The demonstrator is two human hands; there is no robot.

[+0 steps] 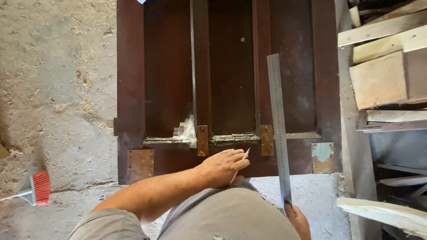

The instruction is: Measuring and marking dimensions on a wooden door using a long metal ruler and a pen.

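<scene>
A dark brown wooden door [169, 80] lies flat on the concrete floor, its bottom rail towards me. My left hand [222, 166] rests on that rail and holds a thin pencil-like marker [242, 162], tip pointing up at the rail. My right hand [297, 220] grips the lower end of a long steel ruler [278, 129]. The ruler runs up along the door's right panel and crosses the rail. Small metal plates [203, 140] are fixed over the joints, and another plate [140, 164] sits at the left corner.
Pale timber offcuts and planks [382, 75] are stacked at the right, with a curved board [387, 213] low on that side. A red brush [39, 187] lies on the dusty floor at the left. A crumpled clear scrap [187, 131] sits on the door. My grey-clad knee [222, 213] is below the rail.
</scene>
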